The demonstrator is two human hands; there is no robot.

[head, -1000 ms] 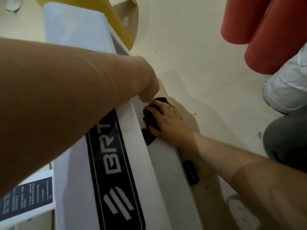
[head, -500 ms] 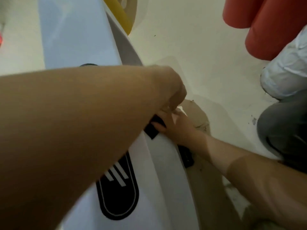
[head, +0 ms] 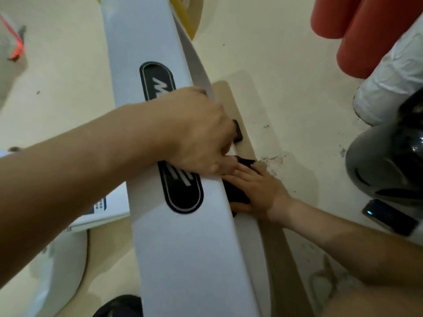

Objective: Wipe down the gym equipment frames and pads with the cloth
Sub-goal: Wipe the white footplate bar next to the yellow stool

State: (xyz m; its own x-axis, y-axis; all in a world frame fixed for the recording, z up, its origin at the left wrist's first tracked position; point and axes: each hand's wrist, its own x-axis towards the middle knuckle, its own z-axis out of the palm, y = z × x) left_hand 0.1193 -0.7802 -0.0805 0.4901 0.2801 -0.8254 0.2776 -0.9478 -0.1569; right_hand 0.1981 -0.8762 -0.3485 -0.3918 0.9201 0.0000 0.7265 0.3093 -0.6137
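Observation:
A long white equipment frame beam [head: 192, 248] runs from the top centre down to the bottom, with a black oval logo plate [head: 183, 193] on its top face. My right hand [head: 258, 191] presses a black cloth [head: 235, 193] flat against the beam's right side face. My left hand [head: 201, 131] lies over the beam's top edge just above it, fingers curled down over the right side. A small black block [head: 238, 133] shows on the beam's side just past my left fingers.
Two orange foam rollers [head: 366, 33] and a white wrapped roll [head: 393, 74] stand at the upper right. A dark glossy object [head: 389, 156] and a phone [head: 389, 216] lie on the cream floor at right. A yellow part [head: 180, 14] shows behind the beam's top.
The view has shifted so more of the beam shows. My right hand with the cloth has slid down along the beam's side, past the black block. My left hand stays gripping over the edge.

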